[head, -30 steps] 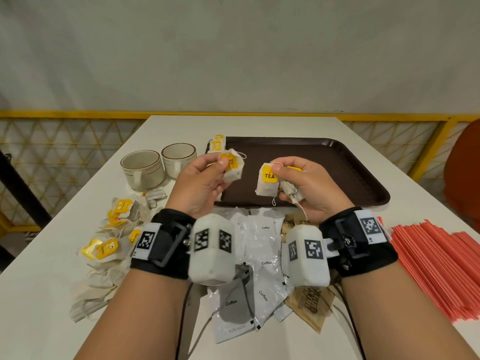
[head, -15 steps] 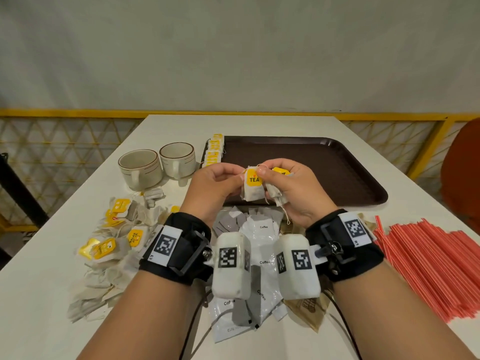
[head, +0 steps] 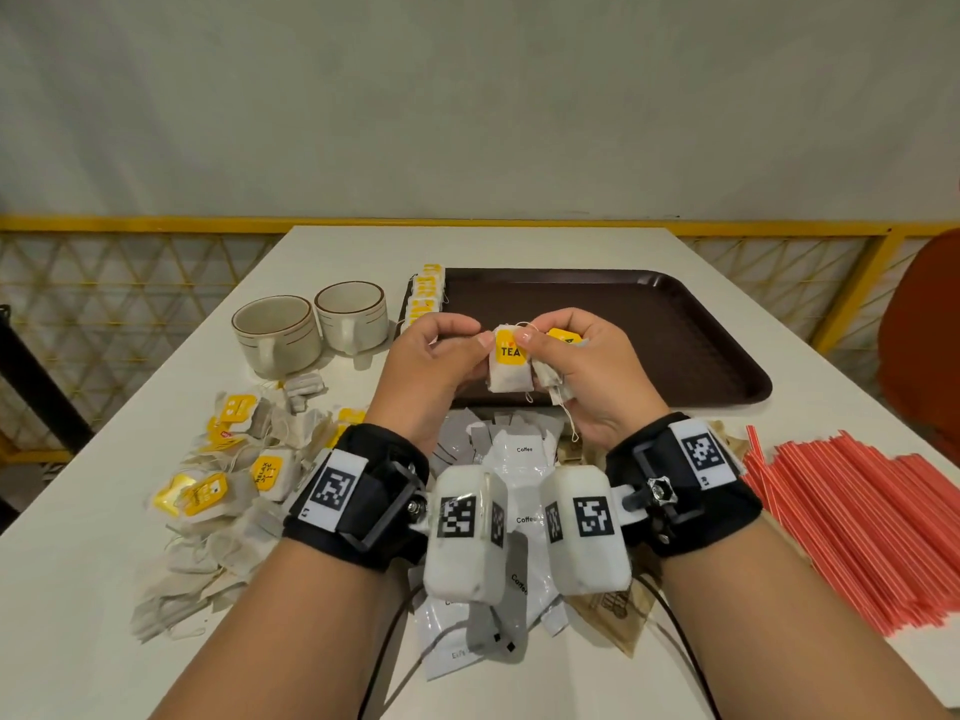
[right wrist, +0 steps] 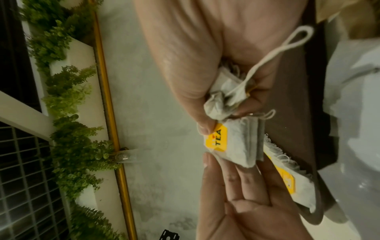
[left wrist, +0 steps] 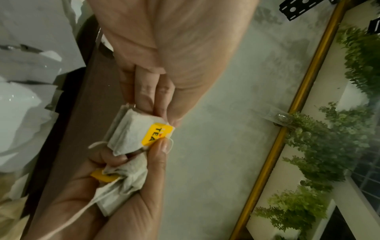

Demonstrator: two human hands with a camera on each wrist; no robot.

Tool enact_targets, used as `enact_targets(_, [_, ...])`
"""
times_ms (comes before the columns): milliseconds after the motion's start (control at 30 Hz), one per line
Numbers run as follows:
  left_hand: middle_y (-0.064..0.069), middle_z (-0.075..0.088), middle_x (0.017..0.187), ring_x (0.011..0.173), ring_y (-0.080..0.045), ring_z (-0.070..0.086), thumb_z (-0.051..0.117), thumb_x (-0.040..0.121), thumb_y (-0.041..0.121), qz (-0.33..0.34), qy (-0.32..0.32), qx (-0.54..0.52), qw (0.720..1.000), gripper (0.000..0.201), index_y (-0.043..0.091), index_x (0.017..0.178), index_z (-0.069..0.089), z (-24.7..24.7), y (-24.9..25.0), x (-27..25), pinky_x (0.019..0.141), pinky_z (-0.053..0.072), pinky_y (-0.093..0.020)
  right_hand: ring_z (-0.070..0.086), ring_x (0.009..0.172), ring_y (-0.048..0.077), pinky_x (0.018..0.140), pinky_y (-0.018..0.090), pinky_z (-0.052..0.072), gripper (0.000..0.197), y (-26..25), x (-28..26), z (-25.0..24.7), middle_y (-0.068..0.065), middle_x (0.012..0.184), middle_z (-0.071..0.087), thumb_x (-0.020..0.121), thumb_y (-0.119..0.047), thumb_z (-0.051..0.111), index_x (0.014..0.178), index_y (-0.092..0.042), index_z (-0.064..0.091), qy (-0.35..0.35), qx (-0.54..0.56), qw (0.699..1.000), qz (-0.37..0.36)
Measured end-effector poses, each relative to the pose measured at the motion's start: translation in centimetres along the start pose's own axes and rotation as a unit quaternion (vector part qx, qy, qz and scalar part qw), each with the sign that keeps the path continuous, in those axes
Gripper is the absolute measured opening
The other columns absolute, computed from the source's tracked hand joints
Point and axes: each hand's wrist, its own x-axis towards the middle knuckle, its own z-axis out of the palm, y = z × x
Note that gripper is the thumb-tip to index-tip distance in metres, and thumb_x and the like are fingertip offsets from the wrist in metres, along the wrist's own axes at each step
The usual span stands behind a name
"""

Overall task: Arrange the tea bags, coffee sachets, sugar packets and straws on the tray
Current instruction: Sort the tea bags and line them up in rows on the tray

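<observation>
Both hands are raised above the near edge of the brown tray (head: 649, 324). My left hand (head: 447, 356) and right hand (head: 576, 356) together pinch a tea bag (head: 511, 374) with a yellow "TEA" tag. The left wrist view shows the left fingers (left wrist: 148, 97) and thumb gripping that tea bag (left wrist: 131, 129). In the right wrist view the right thumb presses on its tag (right wrist: 217, 138). Deeper in its palm, the right hand also holds a crumpled tea bag (right wrist: 224, 97) with a hanging string. A row of tea bags (head: 427, 298) lies along the tray's left edge.
Loose tea bags (head: 234, 485) are heaped at the left of the white table. Two cups (head: 275, 330) (head: 353, 317) stand left of the tray. Under my wrists lie white coffee sachets (head: 519, 459) and brown sugar packets (head: 613, 610). Red straws (head: 883, 522) lie at the right.
The hands, apart a second ago with a tea bag each, have come together. The left hand's bag now sits against the "TEA" bag, and both hands hold it.
</observation>
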Motion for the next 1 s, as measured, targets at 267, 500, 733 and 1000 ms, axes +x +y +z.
enact_targets(267, [0.002,0.072,0.092,0.09,-0.013,0.066,0.064,0.086,0.001,0.073,-0.078,0.092,0.99,0.023,0.023,0.082,0.071,-0.1,0.0,-0.3,0.083,0.051,-0.027,0.063,0.07,0.016,0.059,0.025,0.052,0.008,-0.1,-0.1,-0.1,0.01,0.084,0.066,0.083,-0.003,0.069,0.081,-0.008,0.063,-0.012,0.018,1.0,0.001])
enact_targets(500, [0.005,0.073,0.092,0.086,-0.005,0.065,0.061,0.088,0.007,0.06,-0.043,0.189,0.979,0.022,0.023,0.082,0.075,0.3,0.0,-0.6,0.078,0.048,-0.017,0.057,0.074,0.016,0.066,0.03,0.049,0.014,-0.2,0.5,-0.2,0.006,0.089,0.058,0.096,-0.019,0.054,0.101,-0.008,0.062,0.013,0.157,0.981,0.117])
enact_targets(733, [0.001,0.07,0.092,0.087,-0.011,0.063,0.076,0.077,0.034,0.041,-0.033,0.235,0.971,0.018,0.019,0.087,0.074,0.9,-0.3,-1.1,0.079,0.05,-0.026,0.062,0.094,0.035,0.087,0.046,0.052,0.026,0.1,0.5,0.0,0.021,0.106,0.057,0.099,-0.026,0.049,0.104,-0.003,0.062,-0.018,0.25,0.949,0.191])
enact_targets(1000, [-0.009,0.071,0.081,0.079,-0.021,0.062,0.061,0.091,0.023,0.043,0.013,0.208,0.977,0.022,0.011,0.08,0.074,0.0,-0.1,-0.5,0.081,0.049,-0.035,0.065,0.085,0.031,0.069,0.038,0.058,0.017,0.3,0.3,0.5,0.023,0.104,0.065,0.095,-0.01,0.055,0.104,0.003,0.06,-0.032,0.258,0.938,0.229])
